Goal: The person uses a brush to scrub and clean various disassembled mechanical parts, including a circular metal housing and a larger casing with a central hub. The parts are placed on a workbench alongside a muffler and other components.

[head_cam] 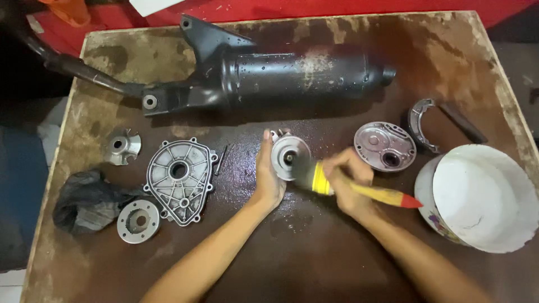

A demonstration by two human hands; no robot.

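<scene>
A round metal pulley disc (289, 156) stands tilted on the wet brown tabletop (314, 252), just below the long black exhaust muffler (292, 73). The left hand (268, 177) has its grip closed on the disc's left edge. The right hand (349, 182) has its grip wrapped around a yellow-handled paintbrush (359, 189), bristles touching the disc's face. Right of the disc lie a round metal cover (384, 146) and a white bowl (483, 196); left of it, a ribbed cover plate (181, 179) and a black rag (87, 201)
</scene>
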